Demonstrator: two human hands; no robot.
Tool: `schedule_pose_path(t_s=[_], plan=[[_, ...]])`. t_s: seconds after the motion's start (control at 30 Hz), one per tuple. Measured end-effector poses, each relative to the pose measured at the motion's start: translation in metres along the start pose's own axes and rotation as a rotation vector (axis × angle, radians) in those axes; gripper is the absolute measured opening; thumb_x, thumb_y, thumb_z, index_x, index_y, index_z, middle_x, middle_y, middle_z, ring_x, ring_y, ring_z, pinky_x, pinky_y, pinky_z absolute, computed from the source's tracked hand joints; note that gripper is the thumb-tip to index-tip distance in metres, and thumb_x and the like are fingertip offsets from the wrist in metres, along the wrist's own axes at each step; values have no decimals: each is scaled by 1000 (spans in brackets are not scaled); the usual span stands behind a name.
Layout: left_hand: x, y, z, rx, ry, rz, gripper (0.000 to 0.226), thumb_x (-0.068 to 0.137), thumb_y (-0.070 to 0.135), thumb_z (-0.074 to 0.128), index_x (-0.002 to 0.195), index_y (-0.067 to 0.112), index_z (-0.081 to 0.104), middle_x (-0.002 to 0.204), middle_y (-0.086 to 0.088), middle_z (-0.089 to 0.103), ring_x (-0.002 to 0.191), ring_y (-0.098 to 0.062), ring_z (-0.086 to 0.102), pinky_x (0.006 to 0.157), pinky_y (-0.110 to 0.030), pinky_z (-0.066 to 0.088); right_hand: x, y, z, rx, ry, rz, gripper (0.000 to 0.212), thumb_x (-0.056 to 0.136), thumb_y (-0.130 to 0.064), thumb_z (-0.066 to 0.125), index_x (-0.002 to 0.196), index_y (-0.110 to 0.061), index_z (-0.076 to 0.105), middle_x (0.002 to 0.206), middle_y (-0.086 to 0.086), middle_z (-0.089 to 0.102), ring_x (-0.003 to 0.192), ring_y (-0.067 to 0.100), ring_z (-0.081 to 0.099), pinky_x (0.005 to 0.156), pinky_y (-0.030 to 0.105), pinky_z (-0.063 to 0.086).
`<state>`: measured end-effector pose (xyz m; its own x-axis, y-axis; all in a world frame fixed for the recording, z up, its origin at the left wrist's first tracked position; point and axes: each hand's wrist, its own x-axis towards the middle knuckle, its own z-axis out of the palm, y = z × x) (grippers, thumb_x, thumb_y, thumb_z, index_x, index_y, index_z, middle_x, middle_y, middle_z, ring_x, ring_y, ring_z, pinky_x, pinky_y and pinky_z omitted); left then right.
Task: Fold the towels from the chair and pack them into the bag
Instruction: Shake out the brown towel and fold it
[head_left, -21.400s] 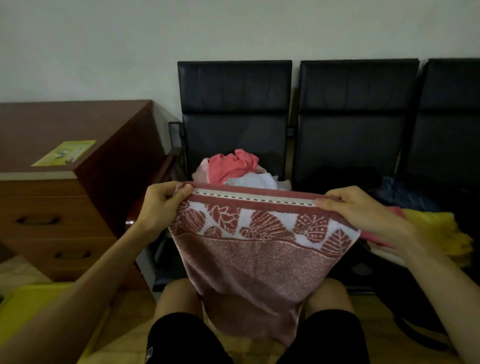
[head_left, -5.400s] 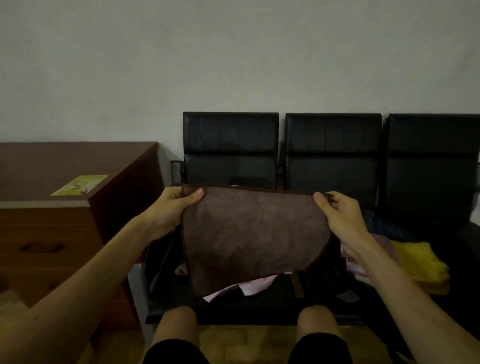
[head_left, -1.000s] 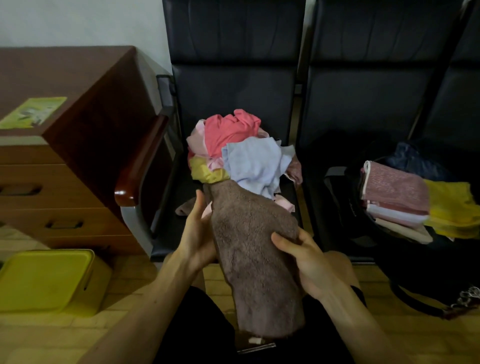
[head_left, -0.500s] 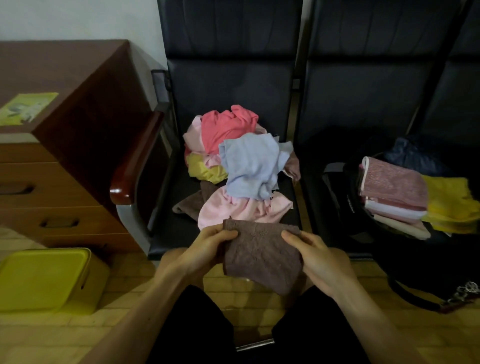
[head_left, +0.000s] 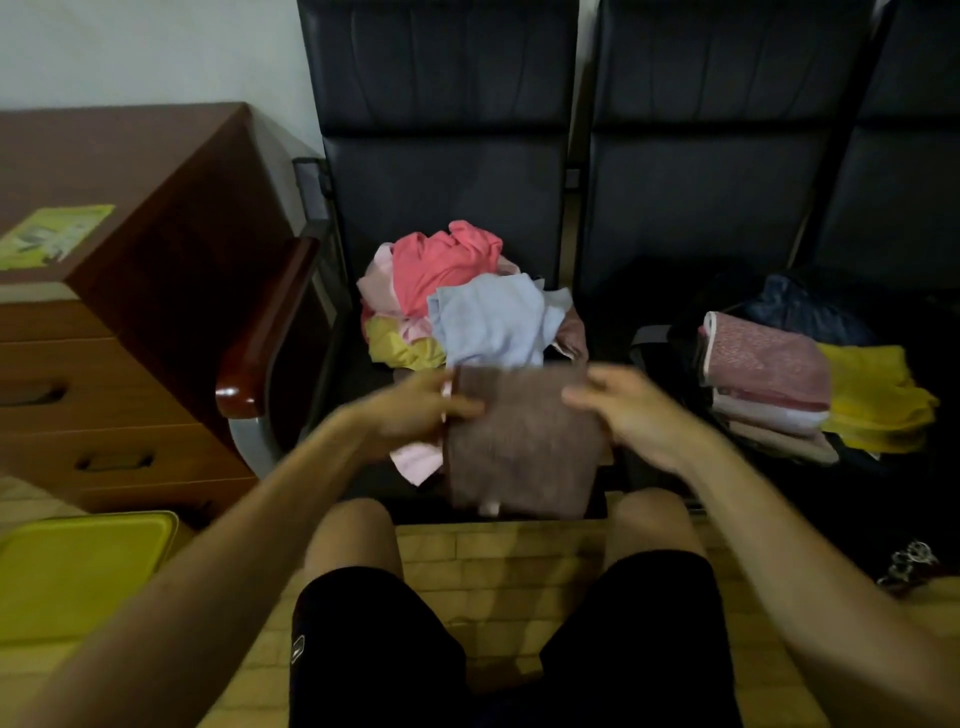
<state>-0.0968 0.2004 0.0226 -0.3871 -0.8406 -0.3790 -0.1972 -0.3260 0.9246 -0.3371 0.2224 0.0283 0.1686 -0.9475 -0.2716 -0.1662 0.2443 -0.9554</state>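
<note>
A folded brown towel (head_left: 519, 447) hangs in front of the left chair seat, blurred by motion. My left hand (head_left: 421, 413) grips its upper left edge and my right hand (head_left: 631, 410) holds its upper right edge. Behind it a loose pile of towels (head_left: 467, 301), pink, light blue and yellow, lies on the black chair (head_left: 441, 171). To the right, folded pink and white towels (head_left: 763, 384) and a yellow one (head_left: 878, 405) are stacked in the dark bag (head_left: 654, 343) on the middle seat.
A brown wooden drawer cabinet (head_left: 130, 312) stands at the left, with the chair's wooden armrest (head_left: 265, 332) beside it. A yellow plastic box (head_left: 78, 571) sits on the tiled floor at lower left. My knees are below the towel.
Over the last second I folded the long brown towel into a short rectangle and raised it from my lap toward the chair seat. The view tilted up slightly.
</note>
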Motion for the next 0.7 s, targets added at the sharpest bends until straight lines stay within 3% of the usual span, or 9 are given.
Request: schedule_pose_path(t_s=[0.1,0.2,0.33,0.43,0.53,0.7], plan=[[-38,79,-12,60,-14,449,35,96,-2,53,122,19,65,119,-3,70,113,-18,67,93,-35,57,-22,-73,-20,64,38,-422,39,93,2,56,97,-31,76,100,-8,76,100,10,70,80,25,56],[-63,108,-15,235,9,704,19,94,5,57,99,10,75,107,9,75,107,-11,69,87,-24,56,-42,-106,-31,-14,-15,-624,49,91,7,55,86,-35,79,93,-12,76,93,7,71,78,21,56],[-56,105,-14,237,63,714,34,96,-11,44,98,7,73,112,0,73,115,-19,66,86,-26,57,-41,-111,-35,-202,4,-676,42,91,6,58,91,-31,78,97,-13,76,101,9,70,80,19,55],[-55,106,-16,223,53,724,39,96,-6,46,90,16,78,117,3,71,119,-18,64,87,-27,56,-41,-112,-35,-232,30,-696,37,90,8,59,108,-23,70,98,-12,75,102,7,69,83,20,54],[-58,114,-17,181,22,753,34,91,4,52,87,25,80,115,-1,72,117,-22,65,89,-29,56,-42,-115,-35,-114,31,-663,44,90,5,61,123,-24,61,88,-2,75,90,12,71,78,24,55],[-61,124,-14,173,-7,801,31,85,6,56,86,27,80,109,2,75,114,-22,67,88,-28,57,-43,-111,-25,384,5,-487,29,97,-2,49,116,-19,62,89,-2,74,83,10,69,71,25,54]])
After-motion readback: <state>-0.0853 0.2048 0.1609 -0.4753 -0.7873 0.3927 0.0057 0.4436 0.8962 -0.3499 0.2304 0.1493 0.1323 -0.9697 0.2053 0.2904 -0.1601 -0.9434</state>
